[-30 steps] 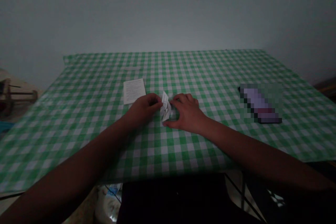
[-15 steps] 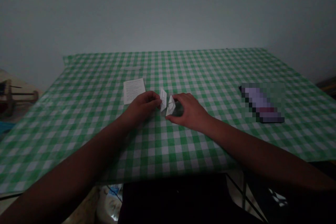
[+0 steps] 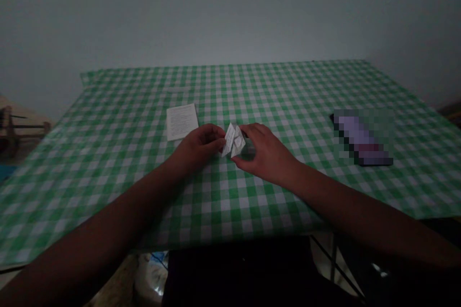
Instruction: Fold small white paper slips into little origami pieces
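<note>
A small folded piece of white printed paper [image 3: 234,140] is held just above the green-and-white checked tablecloth [image 3: 108,153], near the table's middle. My left hand [image 3: 200,146] pinches its left side with closed fingers. My right hand [image 3: 268,156] grips its right side, thumb below and fingers curled over the top. The folds stand up between the two hands.
A flat white printed sheet [image 3: 182,121] lies on the cloth just beyond my left hand. A blurred purple oblong object [image 3: 362,138] rests at the right. A wooden piece of furniture [image 3: 14,127] stands off the table's left side. A pale wall backs the table.
The folded paper, first pressed low at the cloth, has been lifted and opened out between both hands. Both hands shifted slightly; the camera tilted a little.
</note>
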Demonstrator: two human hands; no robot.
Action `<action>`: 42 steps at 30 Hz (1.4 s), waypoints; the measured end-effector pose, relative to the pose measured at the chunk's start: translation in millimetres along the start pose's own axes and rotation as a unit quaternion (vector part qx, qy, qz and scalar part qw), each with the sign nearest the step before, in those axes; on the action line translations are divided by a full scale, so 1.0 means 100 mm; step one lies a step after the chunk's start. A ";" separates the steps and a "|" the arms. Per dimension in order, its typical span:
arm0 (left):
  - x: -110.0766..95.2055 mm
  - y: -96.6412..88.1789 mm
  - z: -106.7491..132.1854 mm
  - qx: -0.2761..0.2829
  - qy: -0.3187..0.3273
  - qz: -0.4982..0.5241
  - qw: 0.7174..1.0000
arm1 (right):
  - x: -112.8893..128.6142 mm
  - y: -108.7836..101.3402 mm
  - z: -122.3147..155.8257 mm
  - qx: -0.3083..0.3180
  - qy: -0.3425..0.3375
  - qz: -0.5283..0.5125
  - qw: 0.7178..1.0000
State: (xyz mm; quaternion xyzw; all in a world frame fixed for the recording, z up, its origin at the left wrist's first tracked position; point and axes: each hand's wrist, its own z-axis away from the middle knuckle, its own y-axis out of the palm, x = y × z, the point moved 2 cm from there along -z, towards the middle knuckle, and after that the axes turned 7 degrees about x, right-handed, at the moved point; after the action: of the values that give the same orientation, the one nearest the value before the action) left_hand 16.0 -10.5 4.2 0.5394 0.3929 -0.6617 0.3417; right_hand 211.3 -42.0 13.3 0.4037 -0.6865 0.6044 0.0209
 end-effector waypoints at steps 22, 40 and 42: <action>-0.04 0.07 0.08 -0.008 0.039 -0.071 0.997 | 0.02 0.00 0.02 0.018 -0.002 -0.014 1.000; 0.00 0.06 0.07 -0.001 0.055 -0.091 0.994 | 0.00 0.03 0.03 0.005 -0.010 -0.008 1.000; 0.00 0.06 0.07 0.005 0.055 -0.089 0.994 | 0.00 0.03 0.03 0.001 -0.009 -0.007 1.000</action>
State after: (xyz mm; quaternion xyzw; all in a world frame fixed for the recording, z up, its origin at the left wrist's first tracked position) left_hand 18.3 -19.8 3.7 0.5396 0.4549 -0.6605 0.2564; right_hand 211.5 -44.9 10.0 0.4141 -0.6832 0.6012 0.0185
